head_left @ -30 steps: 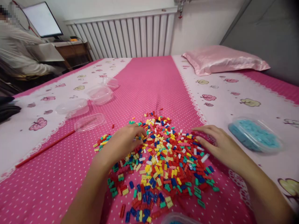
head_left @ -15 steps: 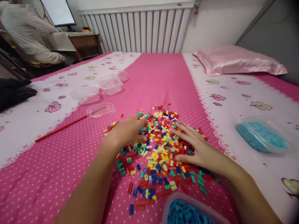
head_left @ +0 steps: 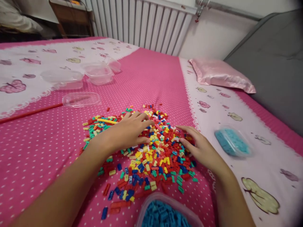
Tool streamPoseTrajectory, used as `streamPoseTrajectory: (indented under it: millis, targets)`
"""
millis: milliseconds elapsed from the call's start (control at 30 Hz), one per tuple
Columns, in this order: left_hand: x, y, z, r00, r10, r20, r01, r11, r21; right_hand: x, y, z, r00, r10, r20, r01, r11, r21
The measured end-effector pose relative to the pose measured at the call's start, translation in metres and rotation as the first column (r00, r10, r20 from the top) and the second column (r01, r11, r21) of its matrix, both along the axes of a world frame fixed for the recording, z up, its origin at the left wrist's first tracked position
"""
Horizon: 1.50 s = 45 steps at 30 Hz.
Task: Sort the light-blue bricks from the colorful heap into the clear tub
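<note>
A loose pile of small toy building bricks (head_left: 148, 157) in red, yellow, blue, green, white and pink lies on the bed. My left hand (head_left: 133, 129) rests over the pile's upper left part, palm down, thumb apart from the bent fingers. At the right edge of the pile is my right hand (head_left: 199, 146), its thumb and fingers apart and their tips by red and white bricks. Neither hand shows a brick lifted. Below the pile, cut off by the frame, stands a clear tub (head_left: 141, 210) of blue bricks (head_left: 163, 216).
A second clear tub with light blue bricks (head_left: 233, 142) sits to the right. Clear containers (head_left: 98, 74) and a clear lid (head_left: 81, 100) with a red stick (head_left: 35, 112) lie left. A yellow strip (head_left: 107, 121) is among the bricks. Farther back are a pillow (head_left: 220, 75) and a radiator (head_left: 142, 25).
The view has turned right and down. My right hand's fingers have drawn closer together, toward the pile's right edge. My left hand stays over the bricks.
</note>
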<state>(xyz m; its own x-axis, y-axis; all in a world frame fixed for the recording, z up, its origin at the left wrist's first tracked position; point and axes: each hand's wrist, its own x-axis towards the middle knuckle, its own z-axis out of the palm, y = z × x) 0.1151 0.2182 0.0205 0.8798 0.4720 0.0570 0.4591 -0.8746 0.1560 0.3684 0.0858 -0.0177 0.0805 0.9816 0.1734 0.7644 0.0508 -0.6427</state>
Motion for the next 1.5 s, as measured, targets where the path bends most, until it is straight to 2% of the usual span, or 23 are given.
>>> streamPoseTrajectory:
  millis: [100,200,333,433,533,600,733,833,900,967,1133,1233,1333,1500]
  targets:
    - [0.012,-0.013,-0.005,0.986,-0.146,0.086,0.151,0.987,-0.057,0.002,0.001,-0.001,0.997,-0.071,-0.034,0.071,0.997,0.017]
    - [0.022,-0.026,-0.008,0.963,-0.258,0.078,0.267,0.951,-0.157,0.001,0.002,0.0,0.997,-0.054,-0.051,0.054,0.999,0.007]
    - [0.023,-0.03,-0.013,0.963,-0.262,0.059,0.269,0.937,-0.225,0.006,-0.004,0.011,0.999,0.038,-0.03,-0.039,0.999,-0.026]
    - [0.02,-0.023,-0.018,0.97,-0.224,0.091,0.239,0.941,-0.238,0.011,-0.012,0.02,0.996,0.017,0.084,-0.015,1.0,-0.025]
    - [0.02,-0.019,-0.017,0.971,-0.209,0.115,0.226,0.959,-0.17,0.009,-0.016,0.021,0.979,-0.007,0.204,0.015,0.999,-0.036]
    - [0.026,-0.023,-0.013,0.965,-0.222,0.14,0.232,0.971,-0.064,0.007,-0.015,0.018,0.979,0.021,0.204,-0.006,0.997,-0.073]
    - [0.048,-0.043,-0.011,0.936,-0.306,0.174,0.277,0.945,0.174,0.007,-0.007,0.016,0.998,0.018,0.059,-0.016,0.999,-0.033]
    - [0.064,-0.055,-0.022,0.932,-0.332,0.149,0.283,0.918,0.276,0.009,-0.005,0.018,0.991,-0.079,-0.104,0.085,0.995,0.052]
    - [0.069,-0.056,-0.03,0.937,-0.321,0.137,0.272,0.919,0.286,0.009,-0.006,0.02,0.977,-0.117,-0.181,0.133,0.988,0.079]
    - [0.07,-0.055,-0.033,0.938,-0.313,0.149,0.265,0.924,0.275,0.01,-0.009,0.021,0.98,-0.083,-0.183,0.091,0.995,0.038]
    - [0.061,-0.048,-0.022,0.931,-0.241,0.275,0.21,0.968,0.136,0.011,-0.015,0.023,0.998,0.066,0.003,-0.065,0.987,-0.147]
    - [0.059,-0.049,-0.017,0.925,-0.193,0.327,0.171,0.981,0.094,0.01,-0.015,0.023,0.994,0.075,0.085,-0.054,0.974,-0.221]
    - [0.063,-0.051,-0.022,0.913,-0.225,0.34,0.199,0.974,0.11,0.006,-0.013,0.021,0.995,0.02,0.098,0.003,0.975,-0.223]
    - [0.072,-0.057,-0.036,0.898,-0.3,0.322,0.22,0.94,0.26,0.003,-0.011,0.019,0.997,-0.046,-0.055,0.037,0.988,-0.152]
